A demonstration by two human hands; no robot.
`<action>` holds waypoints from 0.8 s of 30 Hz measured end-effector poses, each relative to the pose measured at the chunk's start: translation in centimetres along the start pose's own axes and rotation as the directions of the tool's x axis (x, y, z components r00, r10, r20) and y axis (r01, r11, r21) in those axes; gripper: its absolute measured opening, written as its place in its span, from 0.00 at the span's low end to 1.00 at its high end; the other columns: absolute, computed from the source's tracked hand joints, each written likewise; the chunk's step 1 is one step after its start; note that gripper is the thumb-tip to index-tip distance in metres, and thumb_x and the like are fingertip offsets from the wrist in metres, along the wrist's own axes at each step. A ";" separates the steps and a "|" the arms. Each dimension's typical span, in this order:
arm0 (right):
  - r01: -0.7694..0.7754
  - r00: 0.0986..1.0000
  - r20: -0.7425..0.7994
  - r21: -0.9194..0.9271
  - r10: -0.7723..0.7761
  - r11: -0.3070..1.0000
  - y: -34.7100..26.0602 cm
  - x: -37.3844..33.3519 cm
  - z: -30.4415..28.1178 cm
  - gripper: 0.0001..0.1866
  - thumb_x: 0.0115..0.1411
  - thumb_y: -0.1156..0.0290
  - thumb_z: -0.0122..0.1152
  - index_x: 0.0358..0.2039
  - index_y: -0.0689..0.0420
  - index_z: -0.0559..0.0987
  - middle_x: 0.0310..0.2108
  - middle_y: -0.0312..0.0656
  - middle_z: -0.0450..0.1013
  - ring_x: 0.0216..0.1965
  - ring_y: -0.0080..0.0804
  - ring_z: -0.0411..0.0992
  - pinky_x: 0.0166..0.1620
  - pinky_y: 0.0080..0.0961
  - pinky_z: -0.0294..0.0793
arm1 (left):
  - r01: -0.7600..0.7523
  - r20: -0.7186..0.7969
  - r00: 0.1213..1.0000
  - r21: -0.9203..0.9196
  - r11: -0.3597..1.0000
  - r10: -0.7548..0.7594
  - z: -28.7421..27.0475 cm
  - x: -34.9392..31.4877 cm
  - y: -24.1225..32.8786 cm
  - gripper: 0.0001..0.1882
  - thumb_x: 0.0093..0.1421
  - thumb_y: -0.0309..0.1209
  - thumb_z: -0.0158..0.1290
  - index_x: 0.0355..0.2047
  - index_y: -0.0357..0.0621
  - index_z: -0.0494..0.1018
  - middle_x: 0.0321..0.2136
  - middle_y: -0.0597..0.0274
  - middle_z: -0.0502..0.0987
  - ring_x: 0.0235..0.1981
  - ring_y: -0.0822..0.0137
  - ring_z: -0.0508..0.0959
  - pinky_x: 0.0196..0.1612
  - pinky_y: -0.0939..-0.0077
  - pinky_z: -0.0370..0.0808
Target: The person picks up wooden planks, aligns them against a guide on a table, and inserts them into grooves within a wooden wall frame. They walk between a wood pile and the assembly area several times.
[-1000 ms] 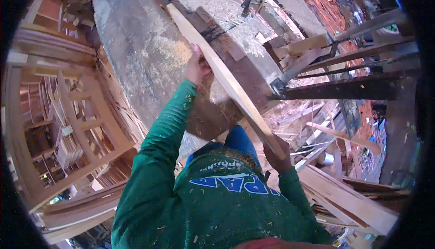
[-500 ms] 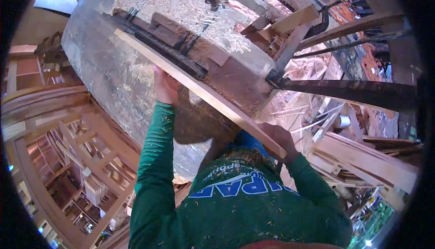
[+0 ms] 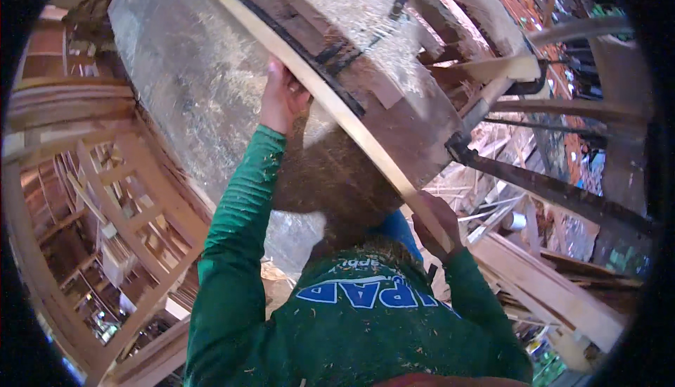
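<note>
A long, pale wooden strip (image 3: 346, 118) slants across the worktop (image 3: 190, 56), its far end up and left, its near end close to my body. My left hand (image 3: 283, 98) grips its left edge near the middle, fingers curled against the wood. Around the near end is my right hand (image 3: 434, 224), closed on it by the green sleeve. A dark straight bar (image 3: 325, 72) lies along the right side of the strip's far half, right beside it. The undersides of the fingers are partly hidden by the wood.
Shavings cover the worktop's far part (image 3: 337, 7). A dark beam (image 3: 555, 186) and a curved clamp-like piece (image 3: 531, 81) stand at the right. Stacked boards (image 3: 548, 281) lie at lower right. Wooden frames (image 3: 133, 204) stand on the left.
The view has shifted, so the worktop sits higher and further right. Both hands keep their hold on the strip, which lies closely along the dark bar; my left hand appears higher.
</note>
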State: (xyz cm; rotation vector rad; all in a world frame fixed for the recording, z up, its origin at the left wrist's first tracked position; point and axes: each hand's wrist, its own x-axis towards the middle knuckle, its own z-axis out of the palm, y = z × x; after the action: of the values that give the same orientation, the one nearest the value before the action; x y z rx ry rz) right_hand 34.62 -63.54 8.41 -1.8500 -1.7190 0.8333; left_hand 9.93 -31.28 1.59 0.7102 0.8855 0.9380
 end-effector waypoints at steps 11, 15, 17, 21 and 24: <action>0.013 0.998 -0.061 0.001 -0.013 1.000 -0.1 3.4 1.9 0.23 0.61 0.66 0.67 0.53 0.64 0.77 0.49 0.52 0.76 0.49 0.48 0.78 0.50 0.38 0.77 | -0.049 -0.006 0.999 -0.077 0.996 0.049 -1.0 3.2 2.6 0.43 0.69 0.68 0.40 0.65 0.42 0.63 0.55 0.58 0.72 0.51 0.64 0.73 0.57 0.58 0.75; -0.034 0.992 -0.113 0.194 0.056 0.980 -1.2 4.9 2.7 0.21 0.63 0.68 0.66 0.54 0.62 0.77 0.49 0.50 0.76 0.50 0.45 0.77 0.51 0.36 0.76 | -0.063 -0.048 0.997 0.001 0.998 0.063 -1.6 4.2 3.7 0.42 0.70 0.67 0.39 0.64 0.41 0.65 0.53 0.60 0.74 0.48 0.65 0.75 0.56 0.59 0.76; -0.035 0.990 -0.131 0.134 0.053 0.990 -1.8 5.6 3.0 0.17 0.66 0.73 0.63 0.55 0.58 0.79 0.50 0.50 0.78 0.52 0.45 0.77 0.55 0.37 0.76 | -0.063 -0.043 0.997 -0.007 0.998 0.063 -2.0 4.8 4.2 0.41 0.70 0.67 0.39 0.63 0.41 0.66 0.53 0.61 0.75 0.48 0.67 0.75 0.56 0.60 0.76; -0.089 0.986 -0.118 0.195 0.114 0.977 -3.1 7.5 3.5 0.18 0.68 0.73 0.61 0.57 0.60 0.77 0.52 0.48 0.77 0.49 0.40 0.78 0.55 0.33 0.77 | -0.072 -0.048 0.996 0.039 0.997 0.074 -3.2 6.4 4.5 0.39 0.70 0.67 0.38 0.61 0.46 0.70 0.51 0.66 0.76 0.47 0.72 0.74 0.51 0.67 0.77; -0.195 0.975 -0.038 0.321 0.218 0.927 -3.9 8.8 3.3 0.23 0.65 0.71 0.64 0.59 0.63 0.73 0.52 0.48 0.75 0.50 0.38 0.76 0.55 0.31 0.76 | -0.079 -0.082 0.993 0.112 0.991 0.088 -4.4 7.9 4.5 0.37 0.70 0.67 0.39 0.59 0.51 0.72 0.49 0.72 0.76 0.44 0.76 0.73 0.44 0.73 0.75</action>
State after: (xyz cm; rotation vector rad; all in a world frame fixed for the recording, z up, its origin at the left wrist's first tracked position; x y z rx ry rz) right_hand 29.75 -54.66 7.86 -1.8324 -1.2731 1.0426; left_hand 6.86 -21.70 0.73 0.8093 0.9957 1.0074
